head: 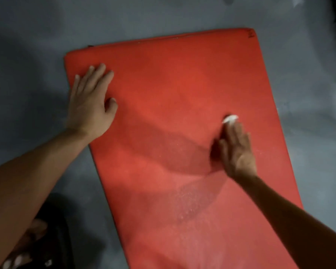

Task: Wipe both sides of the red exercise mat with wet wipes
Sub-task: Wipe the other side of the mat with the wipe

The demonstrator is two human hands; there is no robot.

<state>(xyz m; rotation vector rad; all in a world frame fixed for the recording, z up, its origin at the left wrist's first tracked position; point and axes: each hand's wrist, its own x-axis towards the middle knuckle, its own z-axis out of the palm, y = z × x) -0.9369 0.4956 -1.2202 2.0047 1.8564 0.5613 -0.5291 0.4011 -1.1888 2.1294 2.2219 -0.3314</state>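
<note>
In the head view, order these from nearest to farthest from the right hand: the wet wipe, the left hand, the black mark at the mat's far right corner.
1. Wet wipe: under the right hand's fingertips.
2. Black mark: mat's far right corner.
3. Left hand: across the mat, at its left edge.

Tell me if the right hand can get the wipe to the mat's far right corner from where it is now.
Probably yes. The right hand presses the wet wipe flat on the red mat, and bare mat lies between it and that corner; the left hand rests near the opposite edge.
</note>
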